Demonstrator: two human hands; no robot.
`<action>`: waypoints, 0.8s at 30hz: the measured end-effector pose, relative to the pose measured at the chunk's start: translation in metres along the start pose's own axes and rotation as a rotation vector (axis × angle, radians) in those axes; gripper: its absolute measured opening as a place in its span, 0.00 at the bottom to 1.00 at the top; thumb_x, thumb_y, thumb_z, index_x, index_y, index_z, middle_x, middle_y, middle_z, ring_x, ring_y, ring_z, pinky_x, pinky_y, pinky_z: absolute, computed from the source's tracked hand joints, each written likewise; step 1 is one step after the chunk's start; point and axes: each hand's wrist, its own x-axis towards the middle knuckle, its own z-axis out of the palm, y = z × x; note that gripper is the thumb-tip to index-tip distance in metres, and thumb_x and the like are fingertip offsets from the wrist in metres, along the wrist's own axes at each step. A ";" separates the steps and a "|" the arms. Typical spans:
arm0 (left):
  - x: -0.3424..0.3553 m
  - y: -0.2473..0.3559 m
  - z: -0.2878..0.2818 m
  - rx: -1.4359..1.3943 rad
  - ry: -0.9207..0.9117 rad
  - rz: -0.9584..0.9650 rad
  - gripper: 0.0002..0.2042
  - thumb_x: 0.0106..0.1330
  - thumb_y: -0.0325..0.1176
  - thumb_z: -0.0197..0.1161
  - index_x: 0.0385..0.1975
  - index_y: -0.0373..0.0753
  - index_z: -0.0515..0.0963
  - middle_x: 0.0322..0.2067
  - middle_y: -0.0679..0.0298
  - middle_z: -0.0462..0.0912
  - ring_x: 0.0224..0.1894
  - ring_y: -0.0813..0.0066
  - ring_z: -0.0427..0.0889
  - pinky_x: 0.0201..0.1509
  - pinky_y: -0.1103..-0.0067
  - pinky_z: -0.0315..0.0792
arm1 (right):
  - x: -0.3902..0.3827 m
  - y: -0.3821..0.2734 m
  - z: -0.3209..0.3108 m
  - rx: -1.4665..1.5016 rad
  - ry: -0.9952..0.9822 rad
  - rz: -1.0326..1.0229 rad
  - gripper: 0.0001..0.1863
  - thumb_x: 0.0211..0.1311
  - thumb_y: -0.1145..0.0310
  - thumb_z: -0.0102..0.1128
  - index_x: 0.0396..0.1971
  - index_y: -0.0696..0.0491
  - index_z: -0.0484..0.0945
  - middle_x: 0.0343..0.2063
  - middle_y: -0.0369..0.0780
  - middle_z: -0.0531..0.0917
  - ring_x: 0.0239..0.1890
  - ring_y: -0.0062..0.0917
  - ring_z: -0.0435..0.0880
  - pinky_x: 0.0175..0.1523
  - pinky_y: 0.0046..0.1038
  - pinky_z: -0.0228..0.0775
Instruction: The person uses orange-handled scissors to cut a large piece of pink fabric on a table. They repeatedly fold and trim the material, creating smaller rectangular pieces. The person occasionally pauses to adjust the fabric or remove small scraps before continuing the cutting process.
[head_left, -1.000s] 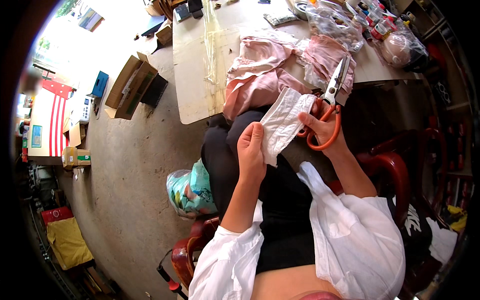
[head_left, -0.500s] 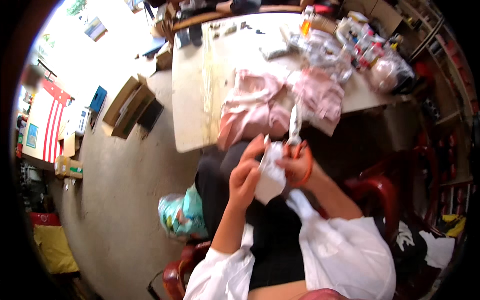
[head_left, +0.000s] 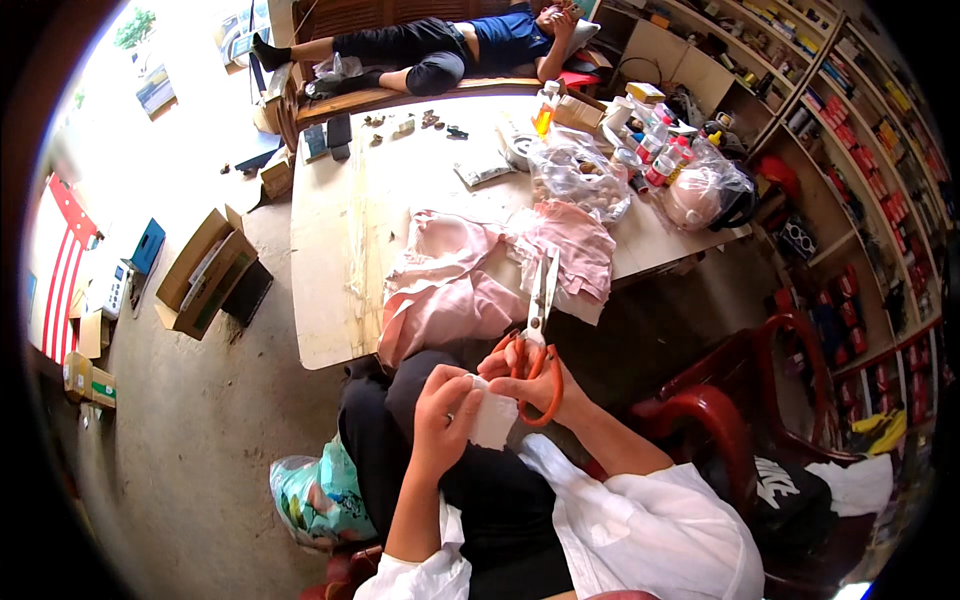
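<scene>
- Well, the left hand was grasping a small piece of white cloth, pinched between thumb and fingers, just off the near edge of the bench
- The white cloth hung there between the two hands, on the near side of the bench, above the person's dark trousers
- The right hand, also just off the near edge of the bench, was grasping orange-handled scissors by the loops, its thumb reaching the cloth's upper edge; whether that thumb was pressing on the cloth, I could not tell
- The scissors pointed away from the person, toward the bench, with the blades slightly apart
- On the near part of the bench lay a large pink cloth, partly over the edge, and a second pink cloth to its right
- On the right part of the bench stood red-capped bottles, near a clear plastic bag
- Toward the middle of the bench's far half lay a flat silvery packet
- Beyond the bench's far edge, another person lay on a wooden sofa
- To the left of the bench, an open cardboard box stood on the floor
- To the right of the bench rose packed shelves
</scene>
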 end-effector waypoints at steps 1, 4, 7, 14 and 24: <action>0.000 0.000 0.002 0.000 -0.001 0.002 0.03 0.59 0.23 0.59 0.31 0.31 0.75 0.31 0.60 0.72 0.32 0.71 0.73 0.35 0.81 0.67 | -0.001 0.001 0.000 -0.018 -0.024 0.020 0.17 0.51 0.75 0.67 0.24 0.52 0.62 0.33 0.42 0.80 0.36 0.19 0.77 0.42 0.25 0.71; -0.004 -0.007 0.003 0.016 0.051 0.006 0.06 0.58 0.22 0.59 0.35 0.32 0.74 0.32 0.60 0.73 0.33 0.68 0.74 0.37 0.79 0.69 | -0.005 0.003 0.001 -0.058 -0.054 0.068 0.17 0.51 0.72 0.68 0.24 0.52 0.63 0.32 0.38 0.79 0.35 0.16 0.76 0.41 0.22 0.70; -0.004 -0.005 0.006 0.092 0.086 0.076 0.09 0.56 0.20 0.59 0.38 0.32 0.74 0.31 0.59 0.73 0.33 0.66 0.75 0.37 0.78 0.69 | -0.003 0.006 0.003 -0.103 -0.022 0.071 0.17 0.52 0.73 0.67 0.23 0.52 0.63 0.28 0.35 0.77 0.32 0.15 0.74 0.38 0.21 0.68; 0.006 -0.001 -0.005 0.139 0.098 0.050 0.15 0.54 0.16 0.58 0.41 0.36 0.77 0.27 0.59 0.74 0.28 0.69 0.75 0.32 0.80 0.69 | -0.001 0.018 -0.003 -0.108 0.092 0.004 0.15 0.52 0.76 0.66 0.22 0.51 0.64 0.24 0.31 0.74 0.28 0.12 0.71 0.34 0.18 0.64; 0.131 -0.091 -0.111 0.313 0.451 -0.185 0.14 0.59 0.21 0.55 0.45 0.34 0.75 0.34 0.58 0.81 0.38 0.74 0.79 0.42 0.79 0.72 | 0.002 0.020 0.000 -0.086 0.063 0.116 0.15 0.58 0.66 0.63 0.21 0.51 0.65 0.14 0.35 0.74 0.13 0.16 0.73 0.18 0.15 0.62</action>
